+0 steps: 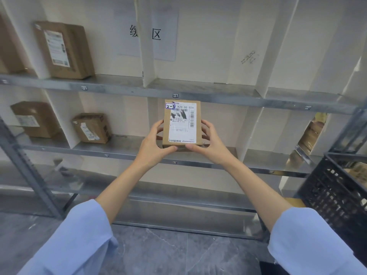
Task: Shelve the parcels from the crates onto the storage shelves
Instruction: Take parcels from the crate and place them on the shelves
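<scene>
at the front of the second shelf [123, 149], in the bay right under the edge tag [175, 95] marked 1-3, a small cardboard parcel [181, 124] stands upright with its shipping label towards the person. a handwritten sticker [170, 106] reading 2-3 sits on the label's top left corner. that is probably why the parcel is at this bay: with 1-3 on the level above, this one would follow as 2-3. the label faces outward, likely so it can be read from the aisle.

both hands are on it. the left hand [156, 141] grips the parcel's left side, its fingers [158, 126] curled round the edge and the thumb pressed along the bottom front. the right hand [210, 141] mirrors it, fingers [206, 126] wrapped round the right edge. both sets of fingers are closed as far as the box allows, grasping it, not released. the thumbs hide the lower edge, so i cannot tell whether the parcel already rests on the shelf.

two brown parcels [91, 128] sit in bays further left on this level. a black plastic crate [333, 191] stands at the right.
</scene>
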